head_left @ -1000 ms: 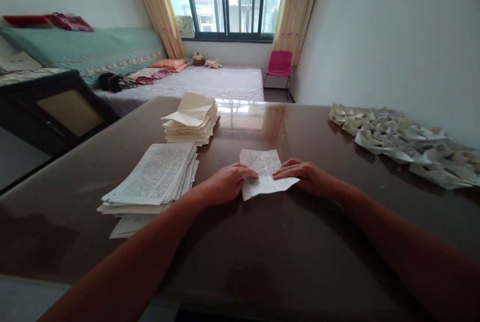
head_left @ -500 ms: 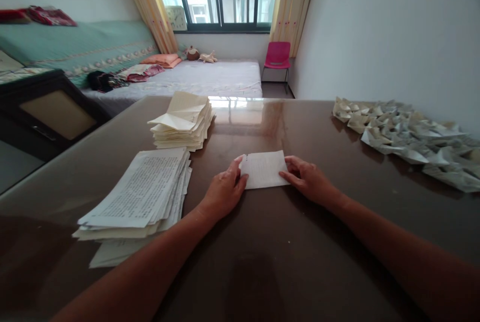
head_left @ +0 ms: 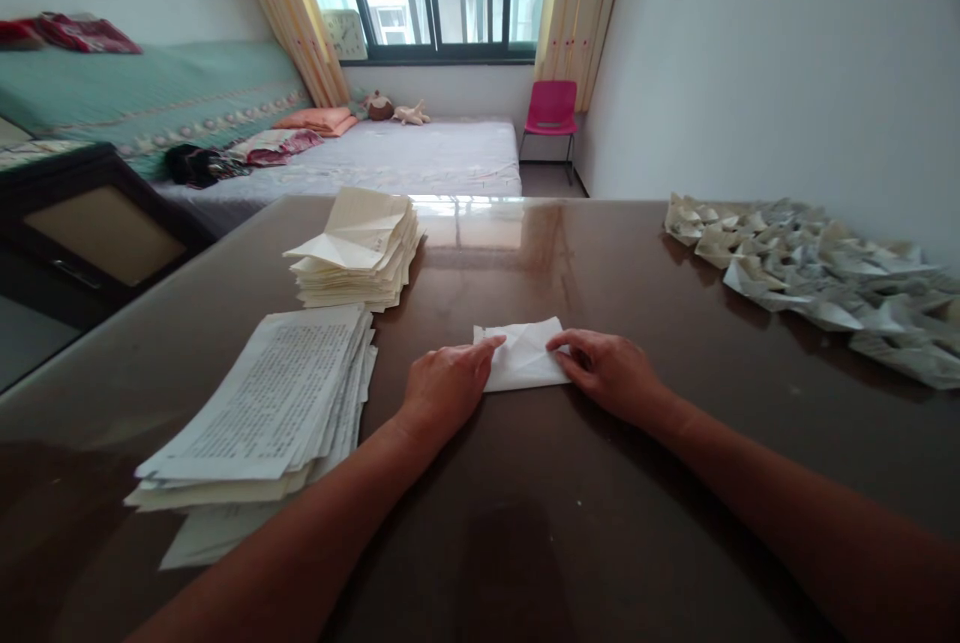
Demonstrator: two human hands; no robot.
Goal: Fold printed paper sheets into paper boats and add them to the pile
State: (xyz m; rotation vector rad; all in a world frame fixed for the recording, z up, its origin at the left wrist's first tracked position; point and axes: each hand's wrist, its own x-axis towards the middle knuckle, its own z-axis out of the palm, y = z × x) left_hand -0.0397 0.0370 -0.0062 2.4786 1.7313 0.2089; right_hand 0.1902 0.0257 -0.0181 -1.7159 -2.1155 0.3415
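Note:
A small folded sheet of white paper [head_left: 525,358] with diagonal creases lies on the brown table in front of me. My left hand [head_left: 454,378] is closed at its left side, index finger stretched over the top face and the other fingers curled under the palm. At the right edge, my right hand [head_left: 611,363] pinches the sheet between thumb and index finger. Left of my left hand is a stack of printed pages [head_left: 255,398]. Behind that stack stands a pile of folded cream paper [head_left: 356,253].
Many folded paper shapes [head_left: 810,263] sit in rows at the table's right, by the wall. The glossy brown table [head_left: 480,503] reaches toward a bed [head_left: 442,153] under the window. A pink chair [head_left: 553,108] stands beyond, and a dark cabinet [head_left: 105,233] at the left.
The paper's upper face now shows creases instead of print, and it sits slightly nearer. My left index finger has moved from the left edge onto the sheet. My view has shifted slightly.

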